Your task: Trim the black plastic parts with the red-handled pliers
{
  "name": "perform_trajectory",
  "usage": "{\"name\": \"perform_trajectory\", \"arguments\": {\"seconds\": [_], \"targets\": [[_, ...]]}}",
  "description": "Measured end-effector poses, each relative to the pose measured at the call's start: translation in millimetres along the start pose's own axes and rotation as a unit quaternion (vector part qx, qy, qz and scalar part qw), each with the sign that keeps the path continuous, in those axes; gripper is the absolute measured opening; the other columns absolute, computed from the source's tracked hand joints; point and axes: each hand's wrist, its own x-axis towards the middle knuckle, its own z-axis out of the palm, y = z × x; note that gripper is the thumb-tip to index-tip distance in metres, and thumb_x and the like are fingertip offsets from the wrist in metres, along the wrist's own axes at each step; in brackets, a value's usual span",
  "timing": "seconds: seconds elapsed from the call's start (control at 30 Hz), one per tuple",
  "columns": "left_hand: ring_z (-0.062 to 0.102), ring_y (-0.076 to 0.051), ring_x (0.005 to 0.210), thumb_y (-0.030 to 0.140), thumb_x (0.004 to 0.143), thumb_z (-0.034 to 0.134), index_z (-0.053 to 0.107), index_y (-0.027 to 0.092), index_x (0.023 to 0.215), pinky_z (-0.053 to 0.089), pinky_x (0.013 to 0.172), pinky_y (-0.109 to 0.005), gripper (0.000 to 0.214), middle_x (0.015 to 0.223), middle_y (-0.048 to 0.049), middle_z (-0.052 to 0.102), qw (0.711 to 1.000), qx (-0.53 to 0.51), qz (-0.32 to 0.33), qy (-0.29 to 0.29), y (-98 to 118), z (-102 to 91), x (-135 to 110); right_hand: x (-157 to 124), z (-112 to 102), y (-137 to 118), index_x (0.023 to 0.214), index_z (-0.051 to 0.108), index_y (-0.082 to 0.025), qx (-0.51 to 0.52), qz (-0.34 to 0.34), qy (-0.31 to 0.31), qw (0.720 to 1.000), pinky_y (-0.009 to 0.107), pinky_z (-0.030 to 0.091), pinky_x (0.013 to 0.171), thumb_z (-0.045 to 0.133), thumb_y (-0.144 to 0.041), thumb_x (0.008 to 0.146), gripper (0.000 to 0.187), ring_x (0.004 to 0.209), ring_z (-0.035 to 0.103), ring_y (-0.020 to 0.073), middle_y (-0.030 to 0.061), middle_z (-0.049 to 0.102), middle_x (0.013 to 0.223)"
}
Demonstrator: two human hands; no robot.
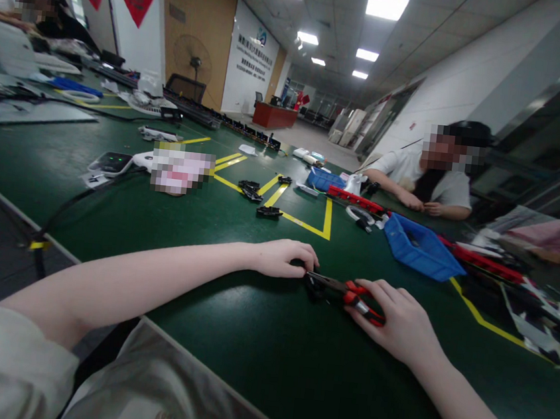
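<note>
My right hand (396, 315) is wrapped round the red-and-black handles of a pair of pliers (351, 293). The long metal jaws point left, at a small black part (316, 288) just above the green table. Fingers of my left hand (287, 258) are bent and pinch that black part from its left side, close to the plier tips. Whether the jaws grip the part or only touch it, I cannot tell. Farther forward, several similar black pieces (269, 212) lie beside yellow tape lines.
A blue bin (423, 248) stands right of centre, with a smaller blue bin (326, 180) farther back. Red strips (356, 199) lie near them. A white device (114, 164) with a black cable sits at left. Across the table, a person in a black cap (433, 179) works with both hands.
</note>
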Motion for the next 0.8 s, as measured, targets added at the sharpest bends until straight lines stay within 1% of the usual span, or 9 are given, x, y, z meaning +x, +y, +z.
{"name": "perform_trajectory", "arguments": {"seconds": [0.13, 0.23, 0.37, 0.53, 0.73, 0.8], "targets": [[0.06, -0.02, 0.107, 0.008, 0.083, 0.06, 0.069, 0.014, 0.09, 0.045, 0.101, -0.033, 0.013, 0.114, -0.0086, 0.061, 1.0, -0.007, -0.023, 0.005, 2.0, 0.2, -0.9, -1.5, -0.1, 0.3, 0.111, 0.062, -0.017, -0.013, -0.001, 0.013, 1.0, 0.033, 0.044, 0.065, 0.056, -0.048, 0.088, 0.038, 0.073, 0.062, 0.0207, 0.01, 0.069, 0.095], [0.06, -0.019, 0.104, 0.015, 0.084, 0.065, 0.07, 0.014, 0.093, 0.046, 0.098, -0.032, 0.011, 0.11, -0.0083, 0.059, 0.999, -0.009, -0.032, 0.011, 2.8, 0.1, -2.2, -2.4, 0.5, 0.1, 0.111, 0.062, -0.017, -0.027, -0.001, 0.018, 0.999, 0.033, 0.043, 0.064, 0.056, -0.048, 0.088, 0.039, 0.072, 0.062, 0.0207, 0.0104, 0.069, 0.094], [0.06, -0.019, 0.101, 0.023, 0.082, 0.072, 0.071, 0.014, 0.095, 0.047, 0.094, -0.03, 0.016, 0.106, -0.0078, 0.058, 1.0, -0.002, -0.027, 0.015, 1.1, -0.1, -2.8, -1.6, 0.7, -0.8, 0.111, 0.062, -0.015, -0.044, -0.012, 0.027, 0.999, 0.033, 0.042, 0.064, 0.057, -0.047, 0.088, 0.04, 0.071, 0.061, 0.0201, 0.0106, 0.068, 0.094], [0.06, -0.018, 0.098, 0.023, 0.082, 0.073, 0.072, 0.014, 0.093, 0.048, 0.092, -0.03, 0.015, 0.103, -0.0072, 0.058, 0.999, 0.006, -0.019, 0.025, -1.8, 0.6, -2.6, -0.7, -0.7, -0.6, 0.111, 0.062, -0.014, -0.062, -0.026, 0.036, 0.997, 0.032, 0.042, 0.065, 0.057, -0.045, 0.088, 0.039, 0.073, 0.061, 0.0202, 0.0109, 0.068, 0.094], [0.059, -0.02, 0.105, 0.019, 0.081, 0.073, 0.071, 0.013, 0.09, 0.046, 0.098, -0.032, 0.011, 0.113, -0.0101, 0.057, 0.999, -0.002, -0.004, 0.035, 1.7, 0.7, -3.9, -2.1, -0.4, 2.1, 0.11, 0.063, -0.013, -0.077, -0.028, 0.043, 0.996, 0.033, 0.041, 0.065, 0.057, -0.046, 0.087, 0.041, 0.072, 0.06, 0.0205, 0.0114, 0.068, 0.093], [0.06, -0.019, 0.104, 0.018, 0.082, 0.072, 0.071, 0.014, 0.091, 0.047, 0.097, -0.032, 0.01, 0.112, -0.0096, 0.058, 1.0, 0.001, -0.006, 0.03, 1.8, 0.6, -3.8, -2.1, -0.2, 2.3, 0.11, 0.064, -0.012, -0.081, -0.032, 0.044, 0.995, 0.033, 0.041, 0.066, 0.057, -0.046, 0.088, 0.041, 0.071, 0.06, 0.02, 0.0113, 0.068, 0.093]]}}
